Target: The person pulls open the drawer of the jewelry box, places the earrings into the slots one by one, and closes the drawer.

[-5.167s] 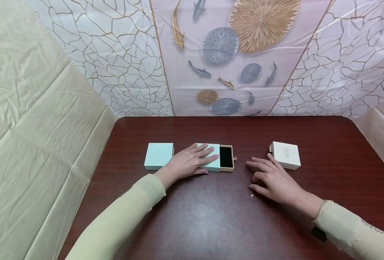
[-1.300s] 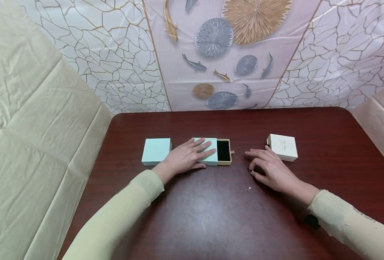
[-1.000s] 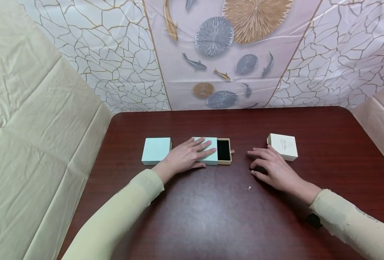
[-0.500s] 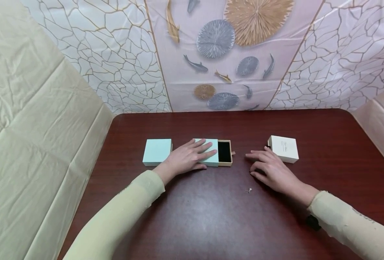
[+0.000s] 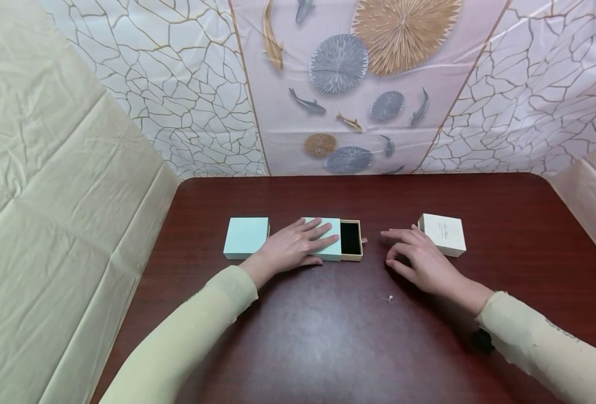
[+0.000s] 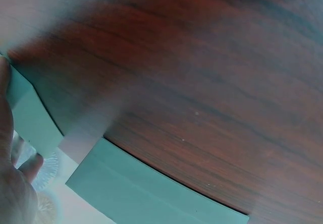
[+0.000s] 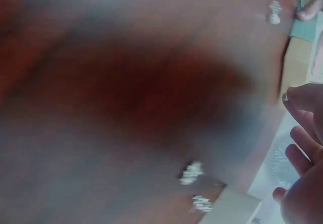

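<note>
My left hand (image 5: 290, 245) lies with spread fingers on a mint drawer box (image 5: 334, 247), whose black-lined drawer (image 5: 349, 238) is partly pulled out to the right. The thumb and index finger of my right hand (image 5: 424, 262) meet in a pinch. In the right wrist view a tiny shiny bit of a stud earring (image 7: 285, 97) shows at these fingertips; the rest is hidden. Another stud earring (image 5: 389, 298), with a white head and thin pin, lies on the table below the hand. Near the cream box, the right wrist view shows two blurred white earrings (image 7: 192, 173).
A second mint box (image 5: 246, 237) stands shut to the left, beside my left forearm. The cream box (image 5: 443, 233) with printed lettering sits just beyond my right hand. All stand on a dark red-brown wooden table (image 5: 298, 336), with patterned cloth hanging behind.
The earring that lay at my right fingertips a second ago is off the table spot, and thumb and index finger have closed together. My left hand stays on the mint box.
</note>
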Demonstrator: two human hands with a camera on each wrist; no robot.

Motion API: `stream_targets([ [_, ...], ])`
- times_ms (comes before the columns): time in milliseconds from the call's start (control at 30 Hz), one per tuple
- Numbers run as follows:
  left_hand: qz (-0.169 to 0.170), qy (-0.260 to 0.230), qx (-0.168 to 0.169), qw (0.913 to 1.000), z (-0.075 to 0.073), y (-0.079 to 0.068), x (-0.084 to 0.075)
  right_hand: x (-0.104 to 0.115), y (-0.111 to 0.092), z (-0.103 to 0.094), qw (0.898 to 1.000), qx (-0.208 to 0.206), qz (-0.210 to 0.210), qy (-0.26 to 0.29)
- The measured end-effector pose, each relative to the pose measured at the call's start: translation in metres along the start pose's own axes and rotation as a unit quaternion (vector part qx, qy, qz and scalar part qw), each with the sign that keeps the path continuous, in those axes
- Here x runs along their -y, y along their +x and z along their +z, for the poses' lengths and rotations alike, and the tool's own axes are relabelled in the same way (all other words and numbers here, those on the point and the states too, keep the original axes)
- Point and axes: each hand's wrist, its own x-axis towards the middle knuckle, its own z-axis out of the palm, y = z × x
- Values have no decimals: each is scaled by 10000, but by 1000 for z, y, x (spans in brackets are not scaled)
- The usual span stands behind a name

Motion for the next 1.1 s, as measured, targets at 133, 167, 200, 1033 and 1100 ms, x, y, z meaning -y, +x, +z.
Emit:
stream_targets([
  [133, -3, 34, -1, 10000, 1, -1, 1, 5, 14, -5, 9996, 95, 173, 197],
  [167, -8, 41, 5, 10000, 1, -1, 1, 6, 18, -6, 9994, 137, 217, 231],
  [200, -15, 51, 11, 10000, 1, -1, 1, 7, 22, -8, 9991, 190, 262, 276],
  [1033, -94, 53, 125, 9999, 1, -1, 1, 16, 112, -5, 9840, 1691, 516, 202],
  [1100, -99, 53, 140, 9998, 0, -1, 1, 16, 115, -5, 9818, 1804, 556, 198],
])
